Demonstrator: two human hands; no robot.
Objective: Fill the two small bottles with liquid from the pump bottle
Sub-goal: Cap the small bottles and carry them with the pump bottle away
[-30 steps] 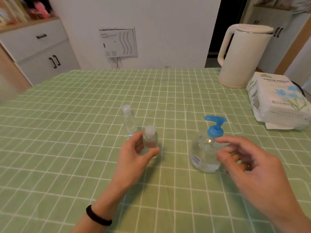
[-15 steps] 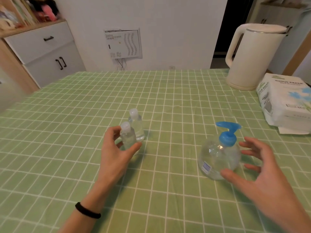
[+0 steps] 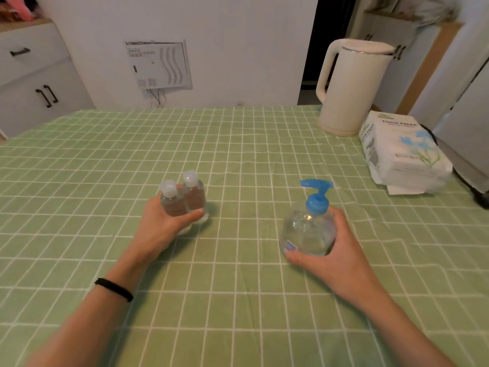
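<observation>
My left hand [image 3: 164, 229] clamps both capped bottles [image 3: 182, 200] upright; right hand [image 3: 336, 250] clamps pump bottle [image 3: 307, 231], spout pointing left toward them.

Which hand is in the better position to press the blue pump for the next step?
Right, probably. The right hand already wraps the pump bottle, beside its blue pump. The left hand is occupied, its grip around both small bottles.

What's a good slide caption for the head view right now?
Left hand grips both capped small bottles; right hand cups the pump bottle on the green checked tablecloth.
</observation>
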